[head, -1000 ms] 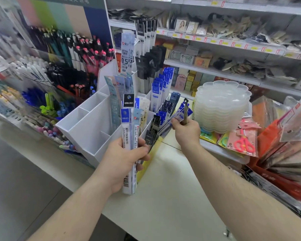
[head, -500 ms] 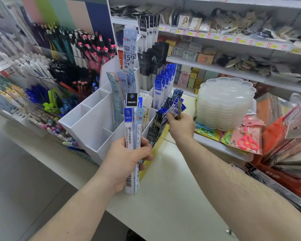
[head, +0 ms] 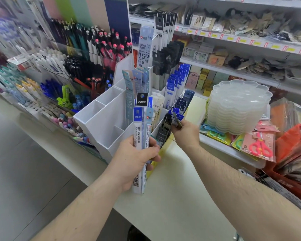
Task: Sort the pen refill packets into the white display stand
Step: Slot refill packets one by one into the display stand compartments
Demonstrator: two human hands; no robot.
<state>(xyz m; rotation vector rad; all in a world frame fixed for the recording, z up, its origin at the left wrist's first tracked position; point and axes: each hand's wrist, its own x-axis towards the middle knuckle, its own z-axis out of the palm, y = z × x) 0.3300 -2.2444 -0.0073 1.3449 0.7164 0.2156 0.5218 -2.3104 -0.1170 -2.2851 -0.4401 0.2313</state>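
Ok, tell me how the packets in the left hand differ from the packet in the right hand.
The left hand grips several packets in an upright bundle; the right hand pinches one packet, tilted at the white display stand's front-right slots. The bundle is mostly white and blue with its full length showing; the single packet looks darker, only its top visible. Both are slim refill packs.
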